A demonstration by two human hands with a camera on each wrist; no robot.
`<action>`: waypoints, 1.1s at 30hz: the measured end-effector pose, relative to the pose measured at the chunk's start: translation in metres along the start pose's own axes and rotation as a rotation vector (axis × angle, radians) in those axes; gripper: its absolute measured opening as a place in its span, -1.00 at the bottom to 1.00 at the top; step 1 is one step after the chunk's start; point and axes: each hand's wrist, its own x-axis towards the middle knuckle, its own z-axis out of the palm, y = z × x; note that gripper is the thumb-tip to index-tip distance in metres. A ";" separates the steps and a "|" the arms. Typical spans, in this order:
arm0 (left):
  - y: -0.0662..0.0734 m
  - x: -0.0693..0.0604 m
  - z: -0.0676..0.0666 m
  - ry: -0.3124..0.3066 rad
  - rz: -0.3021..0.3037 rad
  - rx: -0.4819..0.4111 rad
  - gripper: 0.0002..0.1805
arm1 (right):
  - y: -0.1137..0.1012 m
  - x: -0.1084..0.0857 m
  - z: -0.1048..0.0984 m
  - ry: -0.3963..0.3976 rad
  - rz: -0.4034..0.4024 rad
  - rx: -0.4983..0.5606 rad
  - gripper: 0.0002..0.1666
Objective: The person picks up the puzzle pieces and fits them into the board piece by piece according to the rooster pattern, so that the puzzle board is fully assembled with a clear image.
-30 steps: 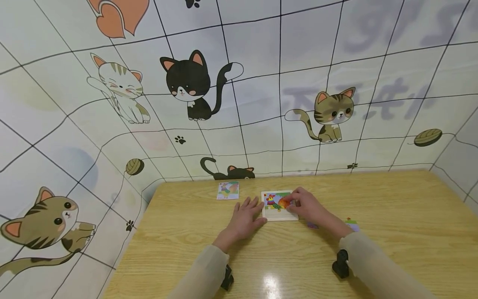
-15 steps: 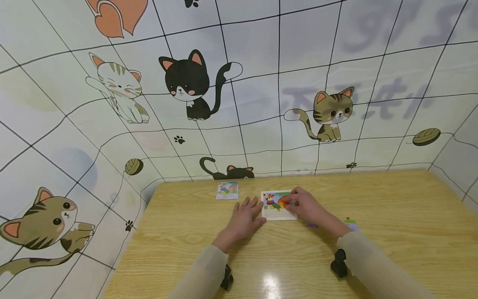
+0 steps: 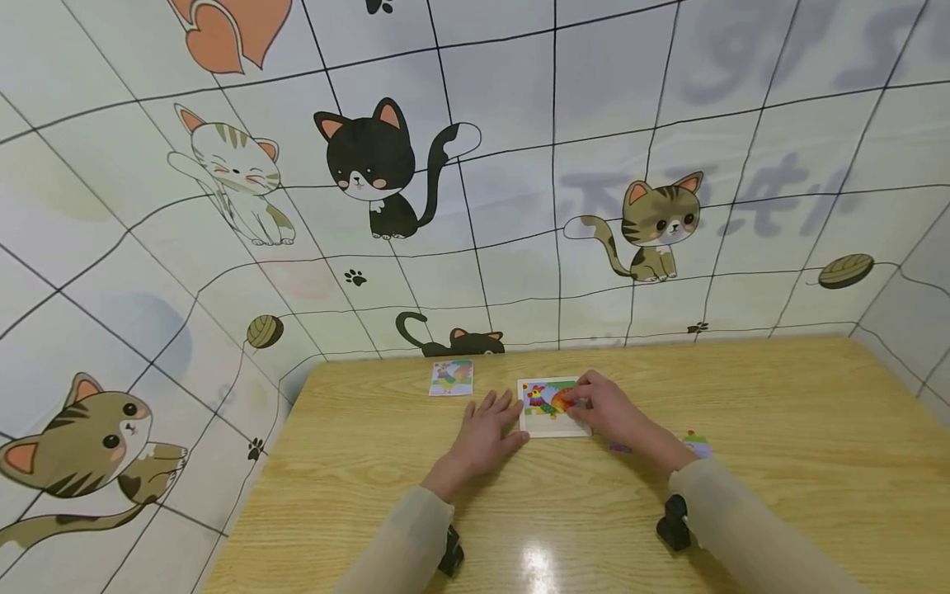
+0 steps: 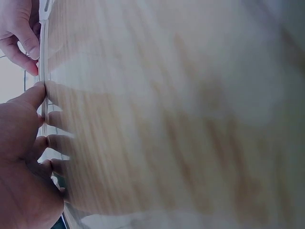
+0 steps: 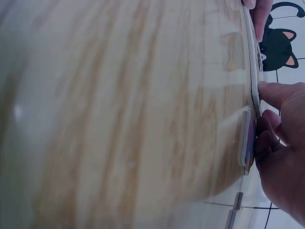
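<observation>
A small white-framed jigsaw tray (image 3: 536, 433) lies on the table, showing a colourful bird; a pale strip runs along its near side. My left hand (image 3: 486, 437) rests beside it with spread fingers, thumb and a fingertip at the tray's left edge. Thumb and index finger of my right hand (image 3: 610, 409) pinch an orange puzzle piece (image 3: 560, 401) in the tray's right part, partly hidden by the fingers. In the left wrist view, my left hand (image 4: 21, 148) lies flat by the tray edge. The right wrist view shows my right hand (image 5: 286, 143) with its other fingers curled.
Loose purple puzzle pieces (image 3: 620, 448) lie under the right wrist, and another green-and-blue piece (image 3: 698, 446) is farther right. A picture card of the bird (image 3: 451, 378) lies behind the left hand. Past the wooden table (image 3: 356, 495) rises a cat-patterned wall (image 3: 519, 198).
Both hands stay nearly in place at the tray. The orange piece shifts hardly at all under the right fingers. The whole head view drifts slightly.
</observation>
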 end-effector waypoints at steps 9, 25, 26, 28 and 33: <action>0.000 -0.002 -0.001 -0.004 0.002 -0.014 -0.35 | -0.005 -0.002 0.000 -0.020 0.005 0.001 -0.72; 0.000 -0.001 -0.002 0.003 0.015 -0.018 -0.35 | 0.004 -0.031 -0.051 -0.088 0.013 0.045 -0.71; 0.001 -0.001 -0.002 0.004 0.015 -0.013 -0.36 | 0.005 -0.035 -0.054 -0.095 0.018 0.042 -0.71; 0.001 -0.001 -0.002 0.004 0.015 -0.007 -0.36 | 0.008 -0.043 -0.060 -0.108 0.025 0.043 -0.69; 0.000 -0.001 -0.001 0.003 0.013 0.000 -0.35 | 0.014 -0.059 -0.066 -0.118 0.036 0.048 -0.67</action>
